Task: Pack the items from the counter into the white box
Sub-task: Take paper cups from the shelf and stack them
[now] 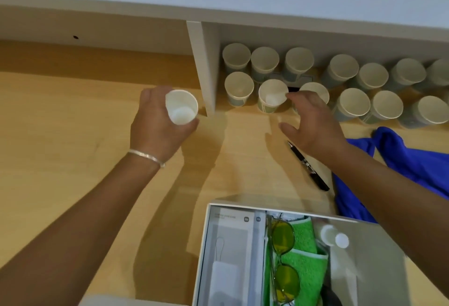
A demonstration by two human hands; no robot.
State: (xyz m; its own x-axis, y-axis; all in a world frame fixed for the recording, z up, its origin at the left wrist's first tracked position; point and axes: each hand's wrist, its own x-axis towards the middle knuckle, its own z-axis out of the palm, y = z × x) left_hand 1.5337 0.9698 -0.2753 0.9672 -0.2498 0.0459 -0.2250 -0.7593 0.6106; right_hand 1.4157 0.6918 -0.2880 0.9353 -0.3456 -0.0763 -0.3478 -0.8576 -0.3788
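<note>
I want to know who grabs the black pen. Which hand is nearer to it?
Right. The right hand hovers just above the black pen; the left hand, holding a paper cup, is far off to its left.

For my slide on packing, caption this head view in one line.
Left hand holds a paper cup while the right hand reaches for another cup, the white box partly packed.

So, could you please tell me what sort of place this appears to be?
Probably an office pantry or break area: rows of paper cups under a white shelf, on a wooden counter with a pen.
</note>
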